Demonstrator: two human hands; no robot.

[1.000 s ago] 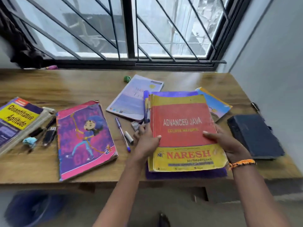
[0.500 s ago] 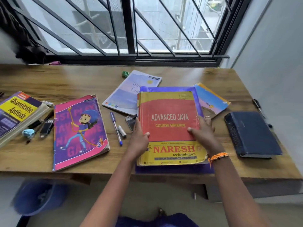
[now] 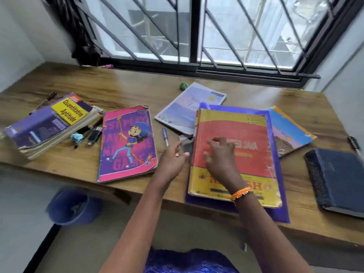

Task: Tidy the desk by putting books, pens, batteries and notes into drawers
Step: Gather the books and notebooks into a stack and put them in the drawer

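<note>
At the desk's [image 3: 126, 91] near edge the red-and-yellow book [image 3: 246, 146] lies flat on a purple folder [image 3: 283, 203] that overhangs, left hand [image 3: 171, 160] loosely curled beside it, right hand [image 3: 220, 154] spread above its cover, neither gripping, so a careless tug could slide both off.

Brown wood-grain surface [image 3: 122, 89]. Red and yellow book [image 3: 246, 138] atop purple folder [image 3: 283, 194]. Pink and purple cartoon-patterned book [image 3: 128, 142]. Purple book with yellow label [image 3: 49, 123]. Dark navy book [image 3: 338, 178]. Orange wristband [image 3: 241, 193]. Black window grille [image 3: 194, 30].
</note>
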